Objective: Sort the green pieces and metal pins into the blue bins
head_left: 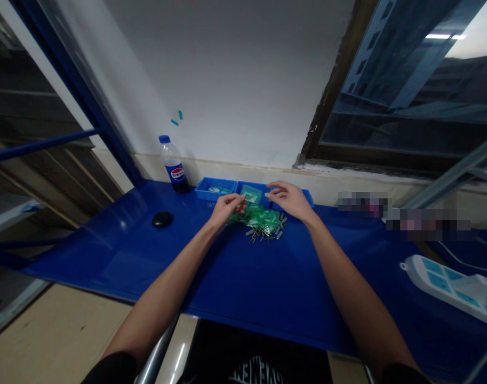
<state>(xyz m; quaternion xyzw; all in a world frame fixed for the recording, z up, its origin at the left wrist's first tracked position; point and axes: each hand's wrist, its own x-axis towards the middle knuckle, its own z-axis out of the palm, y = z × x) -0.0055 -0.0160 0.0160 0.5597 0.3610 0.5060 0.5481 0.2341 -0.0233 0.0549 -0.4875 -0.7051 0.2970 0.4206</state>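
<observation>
My left hand (227,208) is closed, with thumb and fingers pinching the edge of a small clear green plastic bag (252,194). Just right of that bag, my right hand (290,198) is curved with thumb and fingers apart, and nothing shows between them. Under both hands lies a heap of green plastic bags (263,217). Loose screws or pins (263,233) and small grey cylinders (279,234) spill out at its front. Behind my hands stand two blue trays (203,188); the left one holds some greenish bags, and my hands partly cover the right one.
A cola bottle (174,165) stands by the wall, left of the trays. A black computer mouse (162,219) lies on the blue tabletop (243,288). To the right rests a white power strip (447,282) with cables. Blurred-out items (363,205) sit along the wall.
</observation>
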